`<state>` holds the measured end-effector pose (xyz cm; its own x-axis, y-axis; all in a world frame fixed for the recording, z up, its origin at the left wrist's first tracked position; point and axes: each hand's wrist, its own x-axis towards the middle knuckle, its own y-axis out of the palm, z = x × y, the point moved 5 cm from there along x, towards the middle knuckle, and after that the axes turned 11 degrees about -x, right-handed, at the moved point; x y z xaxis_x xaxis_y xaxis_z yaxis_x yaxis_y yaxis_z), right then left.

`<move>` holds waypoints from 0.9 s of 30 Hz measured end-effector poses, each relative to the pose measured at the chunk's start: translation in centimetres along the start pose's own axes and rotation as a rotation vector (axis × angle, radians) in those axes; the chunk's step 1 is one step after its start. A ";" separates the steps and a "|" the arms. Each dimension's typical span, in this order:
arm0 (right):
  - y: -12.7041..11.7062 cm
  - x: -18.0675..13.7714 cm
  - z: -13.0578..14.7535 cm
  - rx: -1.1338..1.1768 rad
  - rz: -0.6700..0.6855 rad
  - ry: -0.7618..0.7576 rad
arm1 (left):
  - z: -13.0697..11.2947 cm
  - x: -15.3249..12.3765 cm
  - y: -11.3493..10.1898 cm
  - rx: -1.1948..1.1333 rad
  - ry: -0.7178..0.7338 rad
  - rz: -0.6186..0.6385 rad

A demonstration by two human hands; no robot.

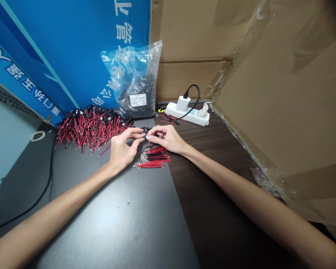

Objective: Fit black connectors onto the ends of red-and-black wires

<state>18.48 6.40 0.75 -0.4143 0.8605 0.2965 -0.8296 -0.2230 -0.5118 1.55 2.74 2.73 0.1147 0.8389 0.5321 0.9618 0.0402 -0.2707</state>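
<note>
My left hand (125, 147) and my right hand (169, 139) meet fingertip to fingertip over the table, both closed in a pinch. A small black plastic connector housing appears to be in my left fingertips, mostly covered by them. My right thumb and index finger pinch what looks like a thin wire, its end hidden at the housing. Just below the hands lie loose red and black wires (154, 156) with silvery metal ends, in rough rows. Behind the fingertips sit more small black housings (146, 129).
A heap of red-and-black wires with black connectors (92, 127) lies to the left. Behind stands a clear plastic bag (137, 89) of black parts. A white power strip (189, 113) with a plugged-in charger is at back right. Cardboard walls (282, 104) enclose the right side.
</note>
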 end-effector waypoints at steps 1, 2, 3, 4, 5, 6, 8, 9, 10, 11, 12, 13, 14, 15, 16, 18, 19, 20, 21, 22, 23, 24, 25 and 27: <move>0.0 0.0 0.0 -0.004 0.002 -0.007 | 0.0 0.0 0.0 -0.001 -0.003 0.004; 0.0 0.0 0.1 -0.004 0.003 -0.013 | 0.1 0.0 0.0 -0.006 -0.011 0.006; 0.0 0.0 0.1 -0.002 0.001 -0.017 | 0.2 0.0 0.0 -0.012 -0.020 0.007; 0.0 -0.1 0.1 -0.001 0.000 -0.018 | 0.3 0.0 0.0 -0.017 -0.029 0.007; 0.0 -0.1 0.0 -0.003 0.000 -0.020 | 0.3 0.1 0.0 -0.020 -0.037 0.009; 0.0 -0.1 0.0 -0.006 0.000 -0.021 | 0.4 0.1 0.0 -0.021 -0.043 0.011; 0.1 -0.1 0.0 -0.012 -0.001 -0.023 | 0.4 0.1 0.0 -0.020 -0.048 0.015; 0.1 -0.1 0.0 -0.014 -0.002 -0.024 | 0.4 0.1 0.0 -0.017 -0.049 0.018; 0.1 -0.2 0.0 -0.016 -0.002 -0.025 | 0.4 0.1 0.0 -0.013 -0.048 0.021; 0.1 -0.2 0.0 -0.017 -0.003 -0.026 | 0.4 0.1 0.0 -0.006 -0.048 0.024; 0.1 -0.2 -0.1 -0.018 -0.002 -0.026 | 0.4 0.1 0.0 0.000 -0.047 0.027; 0.1 -0.2 -0.1 -0.020 -0.002 -0.026 | 0.3 0.1 0.0 0.005 -0.047 0.031; 0.1 -0.2 -0.1 -0.022 -0.002 -0.025 | 0.3 0.0 0.0 0.007 -0.046 0.034; 0.2 -0.2 -0.1 -0.024 -0.003 -0.025 | 0.4 0.0 0.0 0.008 -0.045 0.036; 0.2 -0.2 -0.2 -0.025 -0.004 -0.024 | 0.4 0.0 0.0 0.008 -0.043 0.037; 0.2 -0.2 -0.2 -0.027 -0.003 -0.026 | 0.4 -0.1 0.0 0.008 -0.040 0.042; 0.2 -0.2 -0.1 -0.027 -0.001 -0.028 | 0.4 -0.1 0.0 0.008 -0.038 0.044; 0.2 -0.2 -0.1 -0.029 0.001 -0.031 | 0.4 -0.1 0.0 0.007 -0.037 0.047; 0.2 -0.3 0.0 -0.033 0.002 -0.035 | 0.4 -0.1 0.0 0.005 -0.035 0.050; 0.2 -0.3 0.0 -0.038 0.003 -0.040 | 0.4 -0.1 0.0 0.004 -0.035 0.052; 0.2 -0.3 0.1 -0.042 0.002 -0.044 | 0.4 -0.1 0.0 0.005 -0.035 0.054; 0.2 -0.3 0.1 -0.042 0.001 -0.045 | 0.4 0.0 0.0 0.007 -0.036 0.055; 0.3 -0.2 0.1 -0.035 -0.003 -0.041 | 0.4 0.0 0.0 0.010 -0.035 0.056; 0.3 -0.1 -0.1 -0.004 -0.021 -0.022 | 0.3 0.2 0.1 0.006 -0.031 0.055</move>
<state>18.30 6.28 0.53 -0.4046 0.8549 0.3247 -0.8367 -0.2027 -0.5088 1.59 3.06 2.55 0.1594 0.8565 0.4908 0.9529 -0.0035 -0.3034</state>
